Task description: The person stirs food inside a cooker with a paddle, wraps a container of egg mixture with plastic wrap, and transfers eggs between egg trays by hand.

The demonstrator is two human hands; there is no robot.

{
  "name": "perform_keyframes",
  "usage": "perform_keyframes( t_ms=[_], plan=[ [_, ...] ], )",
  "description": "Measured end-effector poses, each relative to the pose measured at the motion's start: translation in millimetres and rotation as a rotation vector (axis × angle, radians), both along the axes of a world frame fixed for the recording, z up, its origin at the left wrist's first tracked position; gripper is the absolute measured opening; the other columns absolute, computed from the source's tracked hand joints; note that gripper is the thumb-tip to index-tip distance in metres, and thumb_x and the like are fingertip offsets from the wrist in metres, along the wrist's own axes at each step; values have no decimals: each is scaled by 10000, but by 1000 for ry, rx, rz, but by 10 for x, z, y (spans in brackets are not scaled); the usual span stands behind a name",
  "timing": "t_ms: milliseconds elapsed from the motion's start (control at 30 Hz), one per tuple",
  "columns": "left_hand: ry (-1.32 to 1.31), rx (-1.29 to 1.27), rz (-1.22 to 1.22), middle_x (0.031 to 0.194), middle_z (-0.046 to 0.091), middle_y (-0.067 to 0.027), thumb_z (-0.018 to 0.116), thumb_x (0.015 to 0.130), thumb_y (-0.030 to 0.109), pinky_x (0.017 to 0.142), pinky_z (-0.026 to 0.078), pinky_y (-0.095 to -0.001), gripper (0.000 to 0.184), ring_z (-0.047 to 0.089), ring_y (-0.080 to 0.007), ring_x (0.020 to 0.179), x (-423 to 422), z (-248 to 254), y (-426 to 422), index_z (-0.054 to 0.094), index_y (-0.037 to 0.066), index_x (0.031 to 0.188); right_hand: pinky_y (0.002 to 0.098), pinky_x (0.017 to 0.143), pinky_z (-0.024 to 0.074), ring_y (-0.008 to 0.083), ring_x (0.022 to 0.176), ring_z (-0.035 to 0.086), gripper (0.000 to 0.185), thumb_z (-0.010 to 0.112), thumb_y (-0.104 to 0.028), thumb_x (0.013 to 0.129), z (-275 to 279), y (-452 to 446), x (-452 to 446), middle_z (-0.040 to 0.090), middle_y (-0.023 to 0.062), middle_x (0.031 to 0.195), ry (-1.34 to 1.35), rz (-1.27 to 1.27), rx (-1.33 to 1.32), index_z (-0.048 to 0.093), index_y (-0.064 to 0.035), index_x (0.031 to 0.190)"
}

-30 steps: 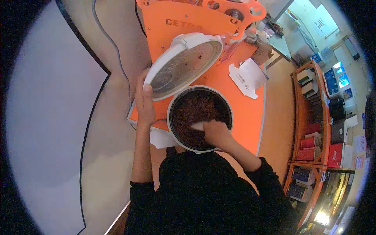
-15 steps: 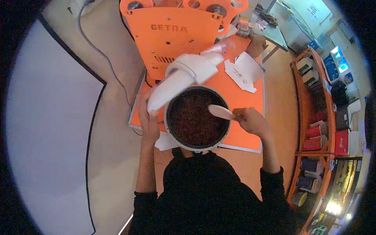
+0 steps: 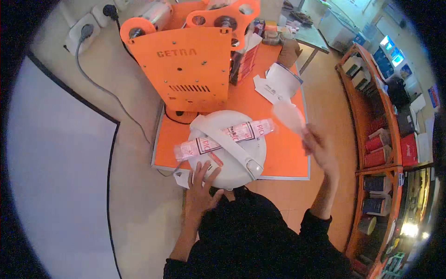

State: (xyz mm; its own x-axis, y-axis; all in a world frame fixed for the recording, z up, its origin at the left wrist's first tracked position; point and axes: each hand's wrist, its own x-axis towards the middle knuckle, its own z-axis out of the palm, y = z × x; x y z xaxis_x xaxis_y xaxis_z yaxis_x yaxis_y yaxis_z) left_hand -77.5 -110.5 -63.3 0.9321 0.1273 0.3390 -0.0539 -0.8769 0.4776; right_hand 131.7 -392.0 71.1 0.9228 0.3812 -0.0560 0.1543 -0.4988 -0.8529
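Orange worktop (image 3: 288, 160), metal trim along its edges, fills mid-view. White lid (image 3: 231, 170) lies near the worktop's front edge, pot beneath hidden; handle (image 3: 239, 154) runs diagonally across it. Pink-printed packet (image 3: 197, 148) lies across the lid, crossing the handle. Left hand (image 3: 200, 193): fingers spread wide at the lid's near-left rim. Right hand (image 3: 318, 149): fingers closed round a white paddle (image 3: 288, 117), motion-blurred, by the right edge. Orange machine (image 3: 188, 65), marked GETRA: far-left corner. White folded carton (image 3: 283, 80): near the right edge, farther back.

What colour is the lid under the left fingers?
Off-white; the lid shows best in the head view.
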Motion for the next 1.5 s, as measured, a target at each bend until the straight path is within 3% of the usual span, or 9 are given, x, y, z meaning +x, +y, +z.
perform_keyframes(
  t_ms=[200, 400, 567, 800, 900, 1000, 1133, 1367, 1500],
  plan=[
    [-30, 37, 75, 1423, 382, -94, 718, 685, 380, 1078, 190, -568, 671, 310, -348, 1343, 15, -127, -56, 508, 203, 1297, 303, 560, 472, 157, 585, 561, 220, 568, -144, 883, 109, 493, -254, 587, 87, 691, -15, 350, -45, 642, -55, 1070],
    [-135, -117, 182, 1304, 402, -120, 741, 645, 550, 1085, 116, -537, 792, 296, -356, 1329, 72, 63, -446, 467, 162, 1279, 388, 793, 481, 300, 868, 598, 300, 620, -139, 797, -130, 539, 63, 636, 82, 901, -695, 261, -501, 671, -175, 1091],
    [-72, 159, 54, 1230, 398, -160, 754, 623, 603, 980, 252, -614, 845, 353, -399, 1247, 146, -31, -599, 435, 125, 1242, 398, 824, 445, 280, 913, 559, 402, 603, -140, 763, -678, 898, 252, 568, 88, 912, -838, 641, -240, 650, -232, 1151],
    [-130, 344, 124, 1221, 413, -93, 723, 654, 619, 1001, 201, -503, 766, 407, -286, 1256, 141, -386, -567, 443, 216, 1242, 398, 852, 412, 282, 929, 543, 398, 593, -141, 770, -841, 1190, 43, 562, 103, 1007, -805, 567, -133, 647, -194, 1161],
    [-140, 343, 274, 1218, 416, -72, 762, 633, 583, 1011, 196, -490, 763, 438, -278, 1239, 172, -359, -679, 444, 223, 1225, 429, 970, 369, 268, 1105, 520, 464, 598, -155, 775, -908, 1076, 59, 572, 83, 1055, -885, 571, -48, 571, -136, 1237],
    [-272, 303, 311, 1251, 412, -76, 827, 628, 453, 1014, 219, -470, 729, 452, -309, 1233, 199, -385, -687, 464, 184, 1200, 429, 974, 365, 259, 1121, 510, 451, 603, -132, 789, -724, 639, 93, 567, 80, 1076, -810, 432, 53, 556, -148, 1238],
    [-190, 506, 450, 1354, 437, -113, 645, 746, 607, 1049, 213, -489, 767, 384, -345, 1290, 115, -365, -771, 453, 110, 1298, 424, 918, 397, 291, 1070, 519, 339, 598, -106, 822, -1067, -333, 281, 547, 104, 1091, -648, 332, 31, 591, -126, 1161],
    [-418, 618, 1103, 1364, 420, -148, 580, 811, 511, 997, 285, -530, 682, 315, -386, 1303, 401, -851, -1634, 441, 69, 1311, 455, 833, 447, 361, 943, 550, 210, 556, -100, 812, -2058, -2303, 462, 570, 160, 962, -294, 281, 80, 647, -86, 1001],
    [-423, 436, 978, 1277, 444, -155, 582, 805, 445, 951, 313, -513, 596, 353, -388, 1221, 1153, -1034, -2658, 461, 55, 1239, 411, 813, 450, 327, 937, 544, 274, 581, -129, 848, -2186, -3049, 643, 553, 150, 983, -269, 355, 77, 614, -54, 1109]
  ],
)
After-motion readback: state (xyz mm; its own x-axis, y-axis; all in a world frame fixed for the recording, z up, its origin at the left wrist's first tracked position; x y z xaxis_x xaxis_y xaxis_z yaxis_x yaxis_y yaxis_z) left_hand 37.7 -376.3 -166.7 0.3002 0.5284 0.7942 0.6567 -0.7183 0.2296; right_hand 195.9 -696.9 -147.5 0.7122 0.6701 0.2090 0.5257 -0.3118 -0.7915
